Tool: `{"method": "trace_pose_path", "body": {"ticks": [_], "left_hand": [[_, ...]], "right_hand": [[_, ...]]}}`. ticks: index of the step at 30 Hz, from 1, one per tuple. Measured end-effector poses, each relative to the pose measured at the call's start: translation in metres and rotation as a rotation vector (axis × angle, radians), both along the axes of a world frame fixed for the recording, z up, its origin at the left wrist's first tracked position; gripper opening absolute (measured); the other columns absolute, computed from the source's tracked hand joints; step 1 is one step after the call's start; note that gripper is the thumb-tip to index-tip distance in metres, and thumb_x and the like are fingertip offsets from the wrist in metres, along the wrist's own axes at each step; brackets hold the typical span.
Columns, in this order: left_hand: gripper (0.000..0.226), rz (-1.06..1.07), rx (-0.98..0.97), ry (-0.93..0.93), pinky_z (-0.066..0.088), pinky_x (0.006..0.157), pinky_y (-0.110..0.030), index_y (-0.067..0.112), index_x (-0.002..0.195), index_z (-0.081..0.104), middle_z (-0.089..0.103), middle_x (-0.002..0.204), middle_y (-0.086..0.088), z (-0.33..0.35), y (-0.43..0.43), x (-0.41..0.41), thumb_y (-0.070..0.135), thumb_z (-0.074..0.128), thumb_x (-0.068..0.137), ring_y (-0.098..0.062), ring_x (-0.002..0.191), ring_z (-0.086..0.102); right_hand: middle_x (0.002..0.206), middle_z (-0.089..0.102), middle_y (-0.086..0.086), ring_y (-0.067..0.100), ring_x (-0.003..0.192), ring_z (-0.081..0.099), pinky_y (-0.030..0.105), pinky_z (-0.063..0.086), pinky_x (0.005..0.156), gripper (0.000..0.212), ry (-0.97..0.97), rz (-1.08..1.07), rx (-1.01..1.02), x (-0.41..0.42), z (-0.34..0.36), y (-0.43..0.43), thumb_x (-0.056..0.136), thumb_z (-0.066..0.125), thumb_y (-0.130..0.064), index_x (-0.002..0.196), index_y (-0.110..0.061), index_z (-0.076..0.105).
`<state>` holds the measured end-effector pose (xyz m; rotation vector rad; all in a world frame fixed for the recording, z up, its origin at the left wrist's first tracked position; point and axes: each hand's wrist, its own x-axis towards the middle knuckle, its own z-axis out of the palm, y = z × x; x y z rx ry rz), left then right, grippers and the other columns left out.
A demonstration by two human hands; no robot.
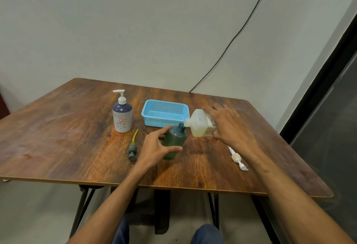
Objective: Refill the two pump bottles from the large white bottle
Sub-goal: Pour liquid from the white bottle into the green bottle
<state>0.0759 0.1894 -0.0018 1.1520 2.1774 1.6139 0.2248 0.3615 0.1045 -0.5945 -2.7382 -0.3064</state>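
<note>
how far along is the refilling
Done: grey-green pump head and white pump head lie on the wooden table. In hand: left hand steadies the dark green bottle while right hand tips the large white bottle at its neck. Left: the purple-and-white pump bottle, pump still fitted.

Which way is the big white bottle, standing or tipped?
Tipped: the right hand holds the large white bottle sideways, its spout at the open neck of the green bottle.

Motion blur smears the right hand (pixel 229 126), which covers the rear of the large white bottle (pixel 199 124), so only fragments of its label show. The left hand (pixel 156 147) hides the green bottle (pixel 175 137) on its near side. The sticker on the white pump bottle (pixel 122 116) is too small to read. The table (pixel 58 137) loses its left corner to the frame edge.
</note>
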Motion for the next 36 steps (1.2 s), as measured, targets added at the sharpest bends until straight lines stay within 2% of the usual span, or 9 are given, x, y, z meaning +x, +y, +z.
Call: {"method": "trace_pose_path", "body": {"ticks": [12, 18, 36], "left_hand": [[0.088, -0.009, 0.007, 0.012, 0.052, 0.1, -0.036, 0.023, 0.146, 0.05, 0.058, 0.139, 0.001, 0.0004, -0.0004, -0.0003, 0.03, 0.091, 0.068, -0.013, 0.117, 0.054], [0.089, 0.001, 0.004, 0.016, 0.052, 0.102, -0.041, 0.023, 0.146, 0.05, 0.059, 0.139, -0.001, 0.0, -0.0004, -0.0007, 0.032, 0.091, 0.067, -0.015, 0.118, 0.055], [0.087, -0.013, 0.02, 0.019, 0.051, 0.102, -0.037, 0.023, 0.145, 0.05, 0.059, 0.14, -0.001, 0.0005, 0.0002, 0.0003, 0.029, 0.091, 0.069, -0.012, 0.118, 0.053]], "right_hand": [[0.127, 0.057, 0.002, 0.025, 0.113, 0.052, 0.044, 0.046, 0.095, 0.079, 0.007, 0.002, 0.003, -0.0016, -0.0017, 0.0003, 0.074, 0.084, -0.03, 0.143, -0.03, 0.044], [0.127, 0.057, 0.002, 0.025, 0.113, 0.052, 0.043, 0.046, 0.095, 0.08, 0.003, -0.002, 0.006, -0.0016, -0.0015, 0.0, 0.074, 0.084, -0.029, 0.143, -0.03, 0.044], [0.126, 0.056, 0.001, 0.026, 0.115, 0.052, 0.044, 0.042, 0.097, 0.078, 0.001, -0.001, 0.021, -0.0002, -0.0006, -0.0021, 0.076, 0.082, -0.033, 0.144, -0.03, 0.043]]}}
